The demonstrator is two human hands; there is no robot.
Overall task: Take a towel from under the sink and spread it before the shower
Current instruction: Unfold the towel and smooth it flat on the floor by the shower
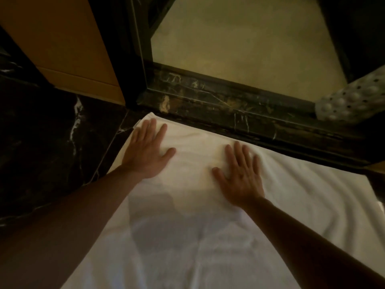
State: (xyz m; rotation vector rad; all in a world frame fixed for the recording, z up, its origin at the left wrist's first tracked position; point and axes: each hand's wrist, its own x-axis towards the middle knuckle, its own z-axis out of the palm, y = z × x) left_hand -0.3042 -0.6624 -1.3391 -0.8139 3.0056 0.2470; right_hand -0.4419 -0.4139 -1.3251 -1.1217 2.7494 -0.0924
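A white towel [208, 236] lies flat on the dark floor, its far edge running along the dark marble threshold [229, 105] of the shower. My left hand [148, 151] rests palm down on the towel's far left corner, fingers spread. My right hand [239, 176] presses flat on the towel near its far edge, a little right of centre, fingers apart. Neither hand grips the cloth. Soft creases show between and below the hands.
Beyond the threshold lies the pale shower floor [239, 44], with a white dotted bath mat [354, 101] at its right. A dark glass frame post [135, 49] stands at the left, next to a tan wall panel [62, 44]. Black marble floor [52, 142] borders the towel's left.
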